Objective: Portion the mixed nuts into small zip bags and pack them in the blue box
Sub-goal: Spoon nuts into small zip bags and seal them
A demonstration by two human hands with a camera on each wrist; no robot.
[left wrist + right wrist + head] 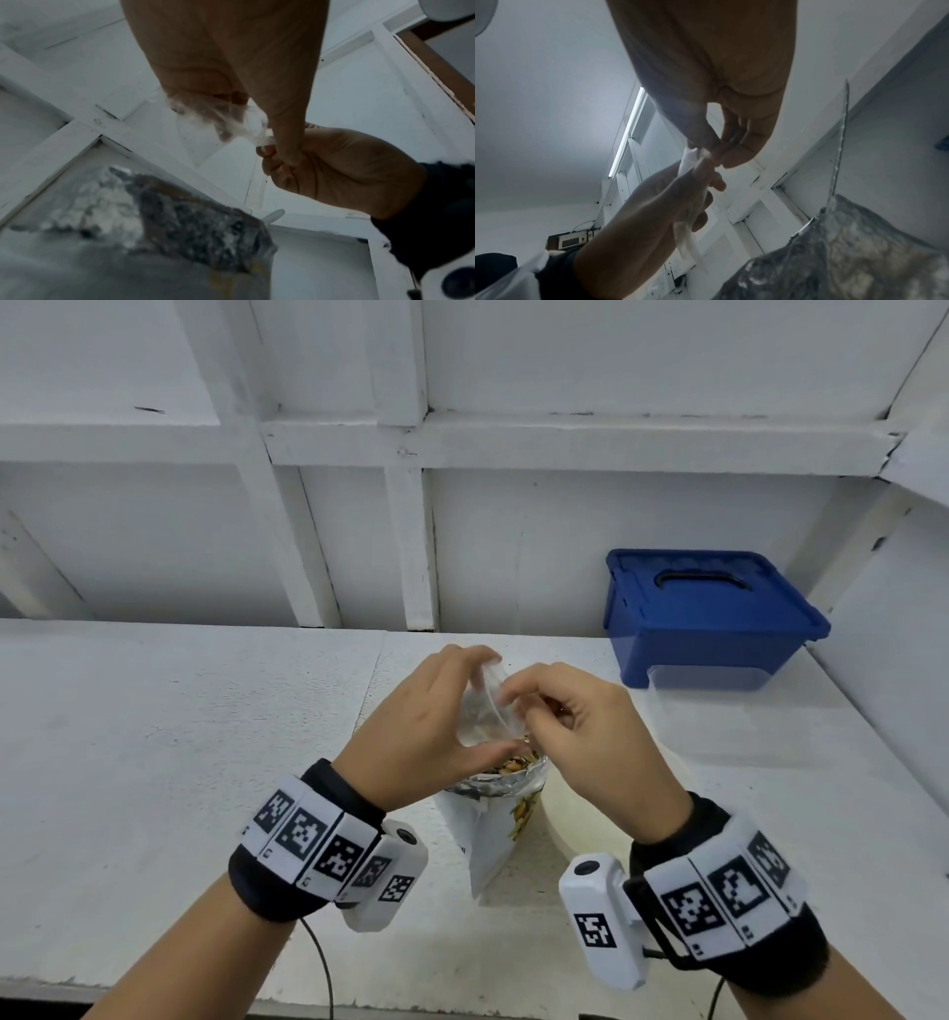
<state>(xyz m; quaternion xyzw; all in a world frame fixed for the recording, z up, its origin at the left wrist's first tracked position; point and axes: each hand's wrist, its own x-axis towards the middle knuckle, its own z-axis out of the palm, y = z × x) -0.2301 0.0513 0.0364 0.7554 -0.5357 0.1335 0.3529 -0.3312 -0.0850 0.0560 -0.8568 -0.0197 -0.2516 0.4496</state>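
At the centre of the head view, my left hand [426, 726] grasps a small clear zip bag [482, 711], fingers curled round it from the left. My right hand [580, 737] pinches the bag's top edge between thumb and fingertips. Both hands hold the bag directly above the opened foil-lined nut pouch [493, 819], which stands upright on the white table [179, 737] at lower centre. Mixed nuts [513, 765] are visible in the pouch mouth. Whether any nuts are in the zip bag, I cannot tell. The blue box [708, 618] sits at the right of the frame on the table, against the white wall, lid on, well apart from the hands.
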